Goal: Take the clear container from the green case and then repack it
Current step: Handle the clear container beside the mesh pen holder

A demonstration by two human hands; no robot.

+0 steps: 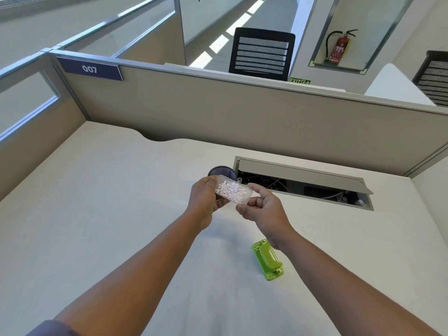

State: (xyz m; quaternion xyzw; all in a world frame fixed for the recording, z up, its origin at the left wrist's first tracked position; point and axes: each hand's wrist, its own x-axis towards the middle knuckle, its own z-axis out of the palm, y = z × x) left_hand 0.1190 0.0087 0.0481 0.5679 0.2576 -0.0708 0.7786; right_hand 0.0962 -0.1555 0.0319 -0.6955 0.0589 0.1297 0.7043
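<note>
two bare forearms reach up from the bottom of the view over the white bench (97, 214), a bit of dark sleeve (48, 328) showing at the lower left. between them the hands hold the clear container (233, 192) up off the bench, tilted, with a scatter of small white and pale pink paper dots inside it. left hand (204, 202) cups the container's left end, its fingers (208, 184) curled around the near and far edges. right hand (264, 212) takes the right end, thumb and fingers (252, 202) pinching the corner of it, the other fingers folded in below. green case (268, 259), a translucent lime hole-punch body with a lever on top, lies flat on the bench just below the right wrist, well apart from the container and touched by neither hand. behind the container stands a dark mesh cup (221, 171), partly hidden by it. to the right of that a cable hatch (303, 183) in the bench stands open with its grey flap raised and wires showing inside. a beige partition (218, 110) runs along the back of the bench with a blue plate reading 007 (90, 69). beyond it are a black mesh office chair (261, 54) and a red fire extinguisher (339, 47) in a wall niche.
</note>
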